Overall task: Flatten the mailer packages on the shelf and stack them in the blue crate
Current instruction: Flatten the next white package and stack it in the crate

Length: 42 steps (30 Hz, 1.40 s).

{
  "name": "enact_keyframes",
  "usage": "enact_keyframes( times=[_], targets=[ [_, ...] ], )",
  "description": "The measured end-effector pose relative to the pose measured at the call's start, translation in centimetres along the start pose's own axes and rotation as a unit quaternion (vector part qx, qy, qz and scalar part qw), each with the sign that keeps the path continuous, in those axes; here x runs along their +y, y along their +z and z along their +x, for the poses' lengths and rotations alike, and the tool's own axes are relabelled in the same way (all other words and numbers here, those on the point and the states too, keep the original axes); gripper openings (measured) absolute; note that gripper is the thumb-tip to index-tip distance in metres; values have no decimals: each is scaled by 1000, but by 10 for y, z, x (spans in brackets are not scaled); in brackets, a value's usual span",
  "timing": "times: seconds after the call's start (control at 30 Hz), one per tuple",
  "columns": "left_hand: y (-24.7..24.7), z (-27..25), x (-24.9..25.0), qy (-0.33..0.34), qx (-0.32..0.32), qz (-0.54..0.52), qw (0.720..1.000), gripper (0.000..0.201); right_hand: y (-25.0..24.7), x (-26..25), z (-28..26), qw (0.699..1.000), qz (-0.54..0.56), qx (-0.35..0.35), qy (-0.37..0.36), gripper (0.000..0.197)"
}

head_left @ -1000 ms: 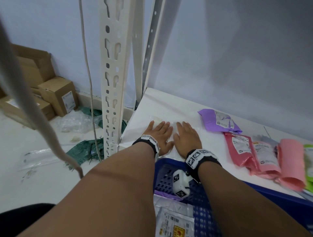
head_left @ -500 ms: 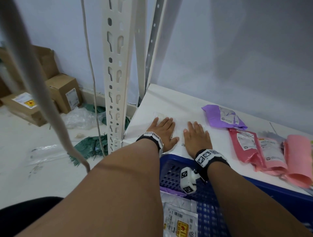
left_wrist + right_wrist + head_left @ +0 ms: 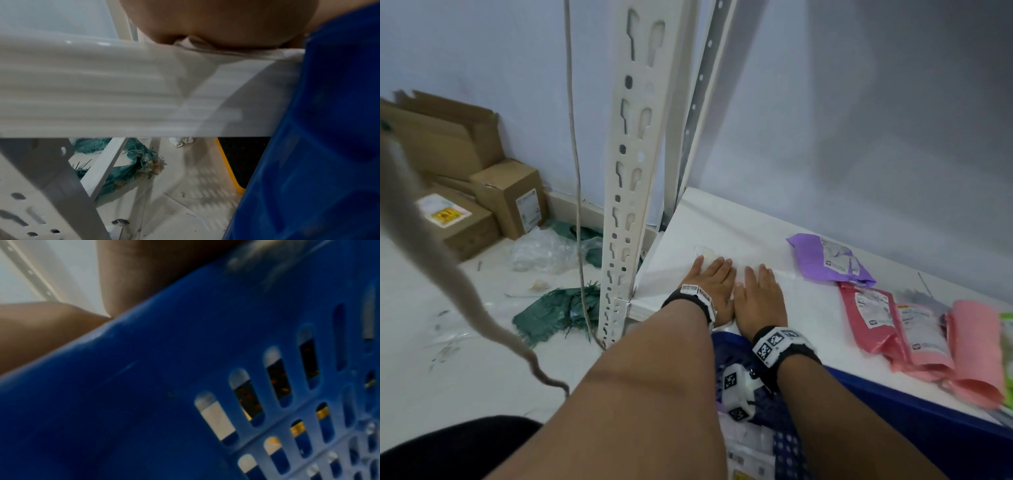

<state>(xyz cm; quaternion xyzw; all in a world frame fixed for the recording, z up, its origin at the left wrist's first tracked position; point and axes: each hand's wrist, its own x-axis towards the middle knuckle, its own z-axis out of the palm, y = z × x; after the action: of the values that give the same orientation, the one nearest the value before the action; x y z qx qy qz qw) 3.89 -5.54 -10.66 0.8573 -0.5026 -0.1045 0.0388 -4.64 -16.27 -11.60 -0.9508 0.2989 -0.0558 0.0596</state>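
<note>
We see a pale bluish wall (image 3: 859,120) behind, a white slotted upright post (image 3: 631,164) of the shelving, and a whitish floor (image 3: 448,370) with cardboard boxes (image 3: 506,197), clear plastic wrap (image 3: 544,251) and green netting (image 3: 554,311) strewn about.

White shelf (image 3: 739,219) – on it a purple mailer (image 3: 811,257) and pink mailers (image 3: 866,315) with white labels. The crate (image 3: 144,386) is deep blue, pierced with slots. Wristbands (image 3: 777,342) carry black-and-white square markers; brown cardboard boxes (image 3: 506,198) stand on the floor.
</note>
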Motion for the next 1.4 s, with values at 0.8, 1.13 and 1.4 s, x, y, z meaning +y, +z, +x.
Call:
enact_keyframes(
  times=[0.8, 1.13, 1.4],
  targets=[
    [-29, 14, 31, -83, -89, 59, 991, 67, -2, 9, -8, 999, -18, 37, 1, 37],
    [-31, 4, 34, -100, -65, -15, 993, 61, -25, -1, -39, 990, -64, -129, 8, 72],
    [-17, -10, 35, -103, -76, -9, 992, 72, -26, 17, -35, 990, -40, -132, -19, 71]
  ],
)
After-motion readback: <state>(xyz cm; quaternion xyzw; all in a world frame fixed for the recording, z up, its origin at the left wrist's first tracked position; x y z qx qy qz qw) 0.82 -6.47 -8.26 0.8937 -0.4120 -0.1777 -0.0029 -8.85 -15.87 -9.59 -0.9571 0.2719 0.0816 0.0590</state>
